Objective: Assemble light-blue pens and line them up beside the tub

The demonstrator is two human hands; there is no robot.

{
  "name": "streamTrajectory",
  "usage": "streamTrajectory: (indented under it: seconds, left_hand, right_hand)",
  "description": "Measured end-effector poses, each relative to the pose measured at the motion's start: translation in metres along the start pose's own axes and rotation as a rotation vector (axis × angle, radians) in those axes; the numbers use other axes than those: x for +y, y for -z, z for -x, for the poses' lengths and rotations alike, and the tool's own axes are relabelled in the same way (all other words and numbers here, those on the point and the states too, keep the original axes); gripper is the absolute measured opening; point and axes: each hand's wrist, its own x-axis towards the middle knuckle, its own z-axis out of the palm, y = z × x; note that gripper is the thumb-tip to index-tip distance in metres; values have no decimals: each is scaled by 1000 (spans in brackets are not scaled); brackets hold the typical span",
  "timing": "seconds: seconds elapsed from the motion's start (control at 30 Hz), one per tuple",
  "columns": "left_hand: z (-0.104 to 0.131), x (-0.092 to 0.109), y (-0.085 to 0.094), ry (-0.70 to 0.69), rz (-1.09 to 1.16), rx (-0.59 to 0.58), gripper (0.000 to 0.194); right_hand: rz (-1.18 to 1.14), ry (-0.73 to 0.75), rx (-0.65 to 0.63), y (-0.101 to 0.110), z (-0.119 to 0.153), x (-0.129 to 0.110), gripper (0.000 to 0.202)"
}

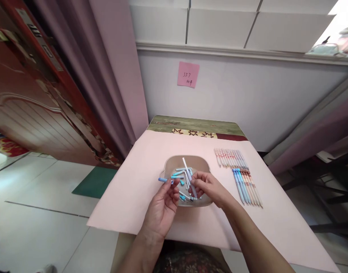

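My left hand (166,201), at the near left rim of a beige plastic bin (188,160), pinches a short blue pen cap (164,179) between thumb and fingers. Over the bin's right side, my right hand (203,185) is closed on a pale lavender pen barrel (193,189). A thin white refill (185,163) points up and away from that hand; whether it sits inside the barrel is hidden by the fingers. Loose blue and white pen parts (178,176) lie in the bin below both hands.
To the right on the pink-covered table (139,182) lie two rows of pens: pale patterned ones (230,157) farther off, blue and brown-topped ones (246,187) nearer. A pink note (188,74) is stuck on the wall behind. A wooden door (26,102) stands at the left.
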Motion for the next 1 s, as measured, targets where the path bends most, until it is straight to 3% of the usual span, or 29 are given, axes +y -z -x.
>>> streamTrajectory:
  seconds: [0.07,0.13,0.3,0.43,0.67,0.87,1.0]
  left_hand:
    - [-1,1,-3,-20,-13,-6,10]
    - [-2,1,-6,-42,5,-18,10]
    - [-4,6,-7,-125,83,9,14]
    - [-5,12,-6,-176,131,21,17]
    - [-4,18,-6,-197,179,14,20]
    - [-2,21,-5,-216,180,23,20]
    - [-1,15,-6,-198,173,40,19]
  right_hand:
    - [-188,-6,-84,-1,6,0,20]
    - [-223,-12,-96,-2,10,0,21]
    - [-217,-36,-74,0,14,2,25]
    - [-216,67,19,2,17,6,26]
    - [166,377,375,-2,27,4,15]
    - [101,272,424,14,21,6,25]
    - [473,282,451,16,12,14,11]
